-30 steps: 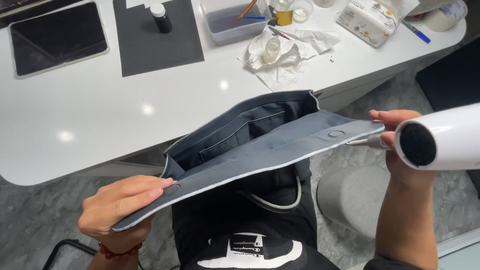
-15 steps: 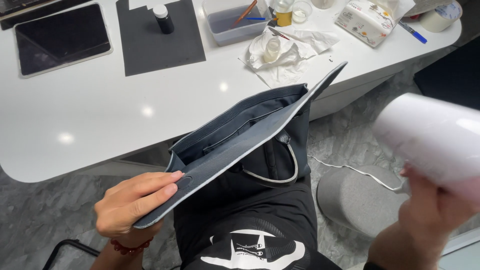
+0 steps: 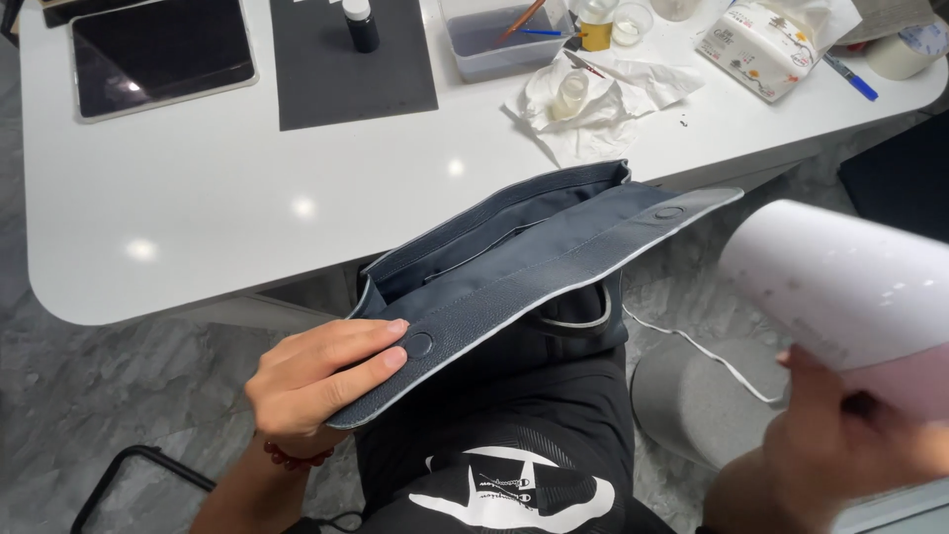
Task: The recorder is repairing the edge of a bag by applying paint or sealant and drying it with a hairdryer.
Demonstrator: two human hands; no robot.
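Observation:
A dark grey-blue leather bag with its flap folded open lies across my lap, reaching to the white table's edge. My left hand grips the flap's near end, fingers flat on top beside a round snap button. My right hand holds a white hair dryer at the lower right, raised close to the camera and blurred. Its white cord trails toward the bag.
The white table holds a dark tablet, a black mat with a small bottle, a clear tray, crumpled tissue, a tissue pack and a tape roll. A grey stool stands at my right.
My right hand let go of the flap's far end and lifted the hair dryer closer to the camera. The flap tipped up, then settled back flatter. My left hand kept its hold.

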